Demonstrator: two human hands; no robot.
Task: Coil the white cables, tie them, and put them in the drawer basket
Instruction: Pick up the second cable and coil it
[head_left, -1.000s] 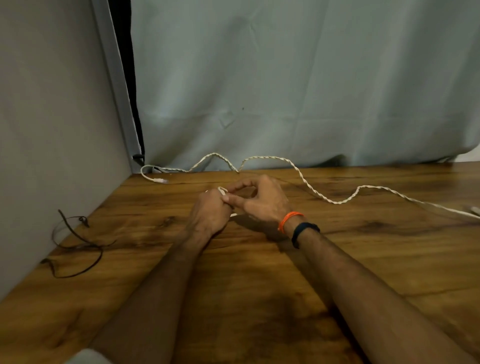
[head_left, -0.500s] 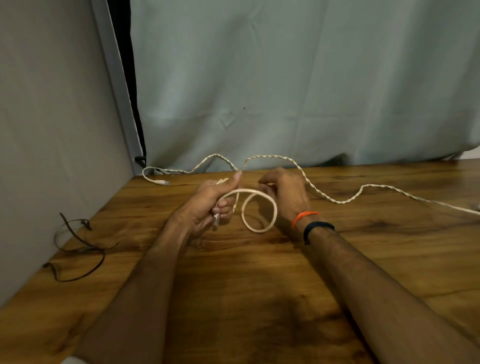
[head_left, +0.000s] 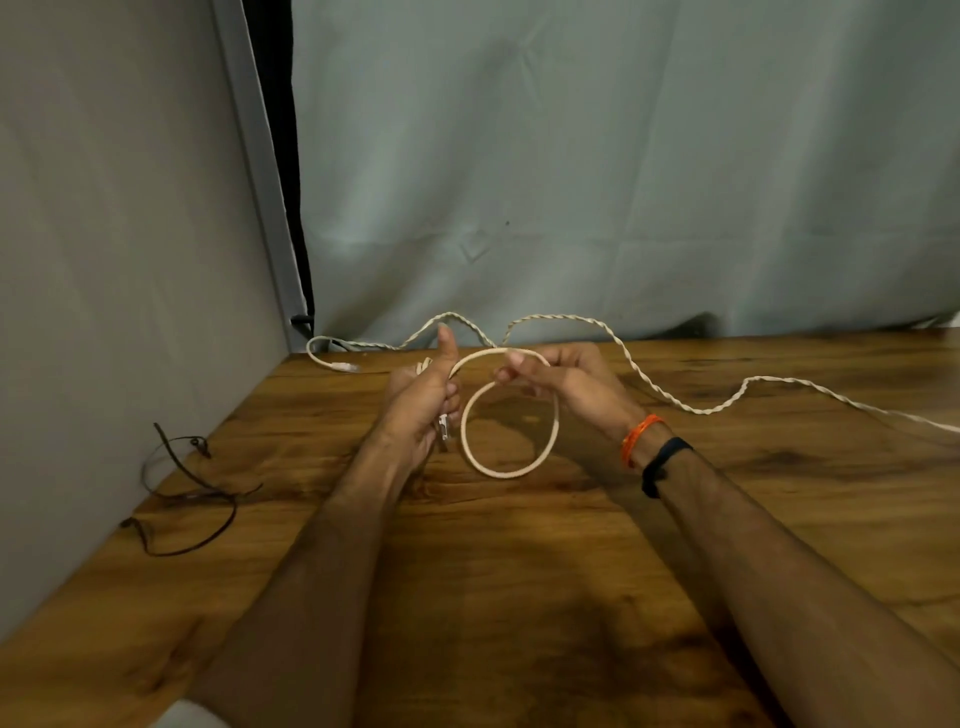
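A white cable hangs as one round loop (head_left: 511, 472) between my hands, above the wooden table (head_left: 519, 597). My left hand (head_left: 423, 410) grips the cable's end, its plug poking out below the fingers, thumb raised. My right hand (head_left: 558, 379) pinches the top of the loop between thumb and fingertips. A second, twisted white cable (head_left: 670, 400) snakes along the table's back edge from a plug (head_left: 345, 367) at the left to the right edge of view. No drawer basket is in view.
A thin dark cord (head_left: 192, 493) lies tangled at the table's left side by the grey wall (head_left: 104, 260). A grey curtain (head_left: 623, 182) hangs behind the table. An orange band and a black band sit on my right wrist.
My hands have drawn apart and risen from a close pinch. The cable between them has opened into a loop that has grown wider. My left thumb now points up.
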